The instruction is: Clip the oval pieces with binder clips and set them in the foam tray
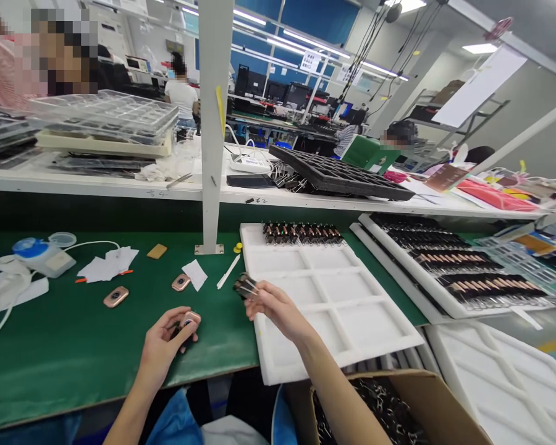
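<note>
My left hand [164,340] is closed around a rose-gold watch case [191,317] just above the green mat [74,364]; a dark bit shows under the fingers. My right hand [280,309] grips a black binder clip [245,286] by its silver wire handles, over the left edge of a white foam tray [282,369]. Two more rose-gold watch cases [116,296] lie on the mat to the left, one beside a small white paper [195,275]. A row of clipped watch cases [303,233] fills the tray's far end.
A cardboard box [438,395] of binder clips stands below the tray. At right, another foam tray [484,309] carries rows of clipped pieces. A white post [212,154] rises behind the mat. A blue-capped bottle [50,259] and white pen [228,272] lie around. Other people are farther back.
</note>
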Motion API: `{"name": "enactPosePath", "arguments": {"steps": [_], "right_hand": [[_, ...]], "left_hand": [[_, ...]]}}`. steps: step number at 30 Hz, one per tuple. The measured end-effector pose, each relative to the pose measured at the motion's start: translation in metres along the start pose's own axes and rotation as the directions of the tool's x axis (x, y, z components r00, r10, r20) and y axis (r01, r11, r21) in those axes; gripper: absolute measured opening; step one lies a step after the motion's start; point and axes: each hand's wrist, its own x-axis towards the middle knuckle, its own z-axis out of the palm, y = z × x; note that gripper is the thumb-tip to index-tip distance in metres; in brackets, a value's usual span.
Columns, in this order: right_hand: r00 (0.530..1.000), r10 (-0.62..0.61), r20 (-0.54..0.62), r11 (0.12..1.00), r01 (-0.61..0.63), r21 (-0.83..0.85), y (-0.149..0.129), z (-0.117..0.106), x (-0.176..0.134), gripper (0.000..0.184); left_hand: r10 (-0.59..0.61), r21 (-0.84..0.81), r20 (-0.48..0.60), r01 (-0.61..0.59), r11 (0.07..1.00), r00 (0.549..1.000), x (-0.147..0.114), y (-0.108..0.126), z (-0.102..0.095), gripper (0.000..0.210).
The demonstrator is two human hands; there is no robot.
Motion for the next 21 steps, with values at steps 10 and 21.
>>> {"name": "enactPosePath", "arguments": {"steps": [10, 21], "right_hand": [[0.980, 0.121, 0.159, 0.955, -0.071, -0.286, 0.051, 0.012, 0.063, 0.045], [0.925, 0.157, 0.347, 0.834, 0.064, -0.548, 0.034, 0.009, 0.050, 0.045]], "left_hand": [[0.064, 0.019, 0.003, -0.064, 0.998, 0.998, 0.000, -0.002, -0.004, 0.044], [0.069, -0.013, 0.045, -0.068, 0.998, 0.997, 0.001, -0.010, -0.009, 0.036]]}}
